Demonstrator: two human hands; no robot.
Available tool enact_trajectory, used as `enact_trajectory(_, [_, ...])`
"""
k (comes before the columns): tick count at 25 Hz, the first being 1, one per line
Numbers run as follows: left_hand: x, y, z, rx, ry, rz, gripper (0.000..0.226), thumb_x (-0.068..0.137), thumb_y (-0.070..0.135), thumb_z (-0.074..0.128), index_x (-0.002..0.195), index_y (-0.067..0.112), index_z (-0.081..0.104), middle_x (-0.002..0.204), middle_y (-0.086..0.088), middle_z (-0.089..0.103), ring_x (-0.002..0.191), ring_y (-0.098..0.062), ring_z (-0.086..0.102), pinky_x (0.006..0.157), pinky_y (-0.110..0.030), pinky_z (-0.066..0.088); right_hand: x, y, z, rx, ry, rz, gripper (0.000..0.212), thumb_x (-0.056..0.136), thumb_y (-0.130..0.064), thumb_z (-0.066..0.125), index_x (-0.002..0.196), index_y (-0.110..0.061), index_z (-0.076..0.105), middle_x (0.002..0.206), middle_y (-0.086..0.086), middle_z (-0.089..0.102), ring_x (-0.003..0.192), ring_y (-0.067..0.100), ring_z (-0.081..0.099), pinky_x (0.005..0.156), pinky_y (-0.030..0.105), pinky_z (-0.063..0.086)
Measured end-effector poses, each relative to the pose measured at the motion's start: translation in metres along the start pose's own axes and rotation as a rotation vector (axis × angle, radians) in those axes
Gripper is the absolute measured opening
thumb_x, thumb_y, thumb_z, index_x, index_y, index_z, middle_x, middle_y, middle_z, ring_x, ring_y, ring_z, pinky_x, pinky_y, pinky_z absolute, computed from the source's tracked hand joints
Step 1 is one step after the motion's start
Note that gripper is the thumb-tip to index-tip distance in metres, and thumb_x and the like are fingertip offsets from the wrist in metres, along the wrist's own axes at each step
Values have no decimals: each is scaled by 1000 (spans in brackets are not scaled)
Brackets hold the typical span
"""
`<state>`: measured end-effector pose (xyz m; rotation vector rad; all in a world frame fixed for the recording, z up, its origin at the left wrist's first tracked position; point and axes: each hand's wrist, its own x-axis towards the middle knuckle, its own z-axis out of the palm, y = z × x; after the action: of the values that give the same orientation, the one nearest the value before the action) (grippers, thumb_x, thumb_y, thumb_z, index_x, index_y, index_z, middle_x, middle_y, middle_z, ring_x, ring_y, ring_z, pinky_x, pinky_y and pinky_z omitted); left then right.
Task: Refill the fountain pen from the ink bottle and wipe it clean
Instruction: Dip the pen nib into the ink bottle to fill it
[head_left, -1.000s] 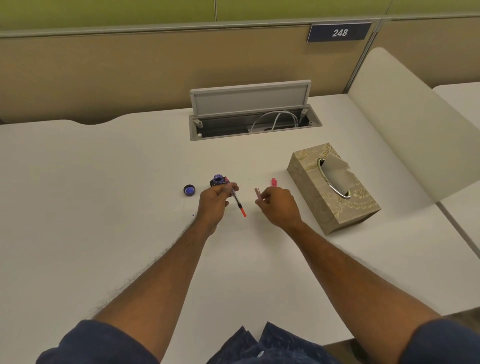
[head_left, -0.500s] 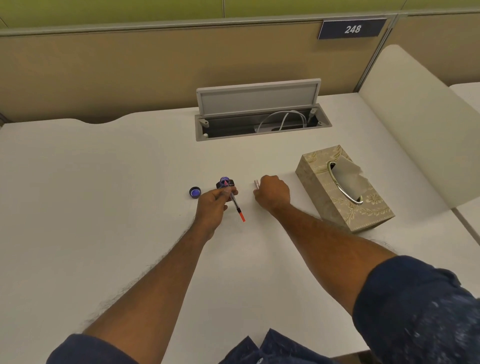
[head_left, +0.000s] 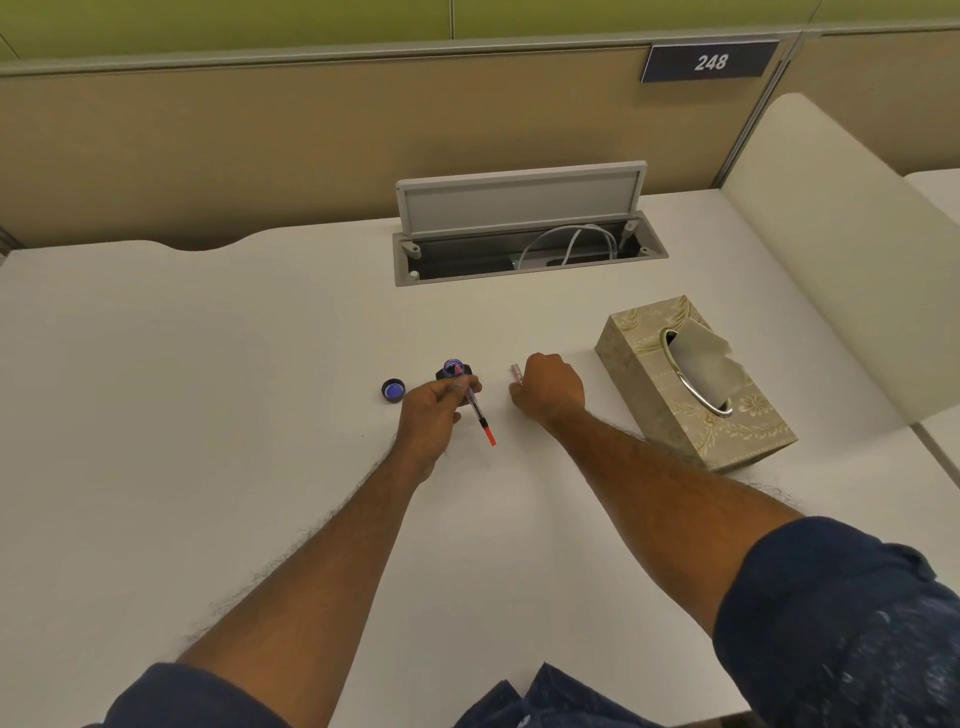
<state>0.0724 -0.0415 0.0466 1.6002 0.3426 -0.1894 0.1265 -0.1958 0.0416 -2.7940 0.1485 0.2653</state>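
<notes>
My left hand (head_left: 434, 413) grips the fountain pen's inner section (head_left: 477, 410), a thin clear tube with an orange-red end pointing toward me. Its front end dips into the open mouth of the small dark ink bottle (head_left: 455, 370). The bottle's blue-lined cap (head_left: 393, 389) lies upturned just left of it. My right hand (head_left: 548, 389) rests knuckles-up on the table, fingers curled around a pale pink pen barrel (head_left: 516, 373) whose tip sticks out at the left of the fist.
A patterned beige tissue box (head_left: 654, 405) with a tissue poking out stands right of my right hand. Behind is an open cable hatch (head_left: 519, 208) with a white cord. A cream divider panel (head_left: 831, 249) rises at the right; partition walls close the back.
My right hand moved from near the table's middle away from me and lowered onto the table with the pink barrel. The left hand kept the pen section at the ink bottle.
</notes>
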Motion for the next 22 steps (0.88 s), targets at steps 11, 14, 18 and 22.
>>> enact_trajectory(11, [3,6,9,-72,29,-5,23,98,25,48,103,17,69,108,0,70,103,-15,62,78,-29,46,-52,23,-12,882,-229,9,23,90,-34,64,101,-14,69,88,4,74,68,16,69,61,27,51])
enact_trajectory(14, [0,6,16,-87,33,-6,22,97,26,49,102,18,69,109,0,70,105,-15,62,77,-28,46,-72,27,2,989,-262,-9,24,88,-26,69,107,-12,67,90,8,75,69,16,69,64,26,55])
enact_trajectory(18, [-2,8,18,-108,57,-15,21,97,26,50,101,18,69,108,0,71,106,-15,62,79,-29,46,-81,25,12,1089,-96,-18,16,82,-10,75,96,-5,72,80,11,74,63,17,68,63,26,55])
enact_trajectory(22, [-1,10,17,-73,64,-1,19,96,29,52,96,23,70,109,1,71,104,-15,62,76,-28,46,-80,21,10,1124,4,-9,11,83,-5,71,93,-1,74,76,8,72,61,10,66,60,20,52])
